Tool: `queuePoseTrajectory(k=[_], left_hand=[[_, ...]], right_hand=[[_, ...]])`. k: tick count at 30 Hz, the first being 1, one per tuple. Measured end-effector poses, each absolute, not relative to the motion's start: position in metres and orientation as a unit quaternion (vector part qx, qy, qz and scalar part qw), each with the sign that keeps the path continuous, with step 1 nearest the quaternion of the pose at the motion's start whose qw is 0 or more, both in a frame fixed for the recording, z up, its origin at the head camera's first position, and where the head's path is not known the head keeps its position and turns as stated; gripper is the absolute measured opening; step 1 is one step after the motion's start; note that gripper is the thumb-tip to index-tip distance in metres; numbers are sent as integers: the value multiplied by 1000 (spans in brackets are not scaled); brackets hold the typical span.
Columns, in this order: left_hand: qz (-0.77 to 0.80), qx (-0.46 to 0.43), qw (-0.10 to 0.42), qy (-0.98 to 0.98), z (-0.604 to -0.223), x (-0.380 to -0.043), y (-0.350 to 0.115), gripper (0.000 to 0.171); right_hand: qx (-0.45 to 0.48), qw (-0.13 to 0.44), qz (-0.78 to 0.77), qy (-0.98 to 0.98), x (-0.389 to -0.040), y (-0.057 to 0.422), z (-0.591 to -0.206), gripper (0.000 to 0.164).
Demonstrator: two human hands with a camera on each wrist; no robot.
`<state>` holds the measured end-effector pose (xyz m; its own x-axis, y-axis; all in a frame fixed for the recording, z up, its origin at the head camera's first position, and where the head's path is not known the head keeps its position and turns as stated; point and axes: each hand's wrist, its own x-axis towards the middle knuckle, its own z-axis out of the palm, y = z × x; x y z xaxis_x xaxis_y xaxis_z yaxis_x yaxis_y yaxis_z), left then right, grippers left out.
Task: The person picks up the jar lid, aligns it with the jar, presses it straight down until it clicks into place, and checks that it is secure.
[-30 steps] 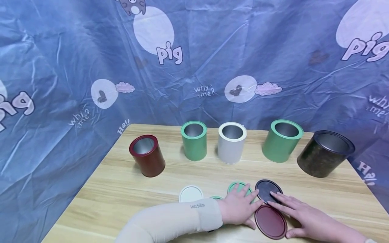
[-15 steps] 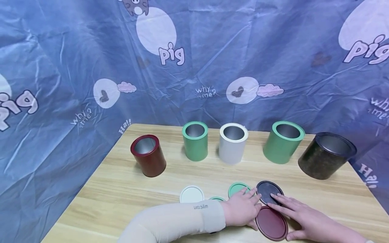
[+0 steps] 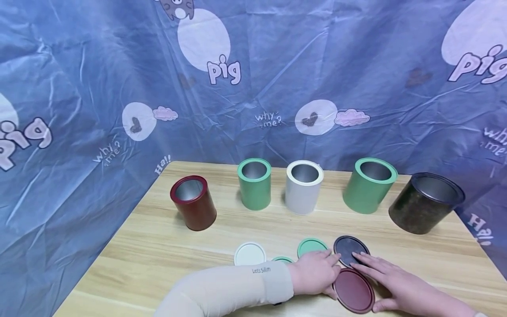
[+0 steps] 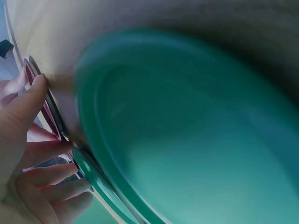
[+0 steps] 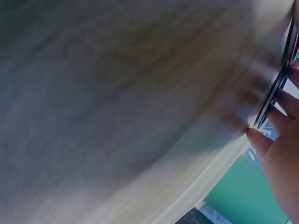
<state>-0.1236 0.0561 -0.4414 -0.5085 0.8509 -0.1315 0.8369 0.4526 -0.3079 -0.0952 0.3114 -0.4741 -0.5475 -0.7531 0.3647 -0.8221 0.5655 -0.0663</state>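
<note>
Both hands lie low on the wooden table [image 3: 158, 246] among several round lids. My left hand [image 3: 317, 270] rests flat, its fingertips at the near edge of a green lid [image 3: 310, 245] and beside a dark lid [image 3: 347, 247]. A maroon lid [image 3: 354, 290] lies between the two hands. My right hand [image 3: 396, 281] lies with straight fingers across the dark lid's near rim and along the maroon lid's right side. The left wrist view is filled by a green lid [image 4: 196, 140] seen close up, with fingers [image 4: 28, 107] at the left. In the right wrist view, fingers [image 5: 275, 154] touch a lid edge [image 5: 275, 93].
Open cans stand in a row at the back: maroon [image 3: 193, 203], small green [image 3: 255, 183], white [image 3: 303, 186], large green [image 3: 368, 185], dark [image 3: 424, 202]. A white lid [image 3: 249, 254] and a small green lid [image 3: 283, 259], half under my sleeve, lie front left. Blue printed cloth surrounds the table.
My left hand has slid back toward me off the green lid, so more of that lid shows. The right hand has barely moved.
</note>
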Motion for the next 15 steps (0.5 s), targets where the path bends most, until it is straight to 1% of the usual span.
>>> queuePoseTrajectory(k=[5,15], left_hand=[[162,-497,29,-852,-442,-124,55,63],[124,-480,1,-868,-443,-124,55,61]], right_hand=[[452,153,111,-872,-96,312,-475,84],[460,156,117,-866,-97,311,-475,80]])
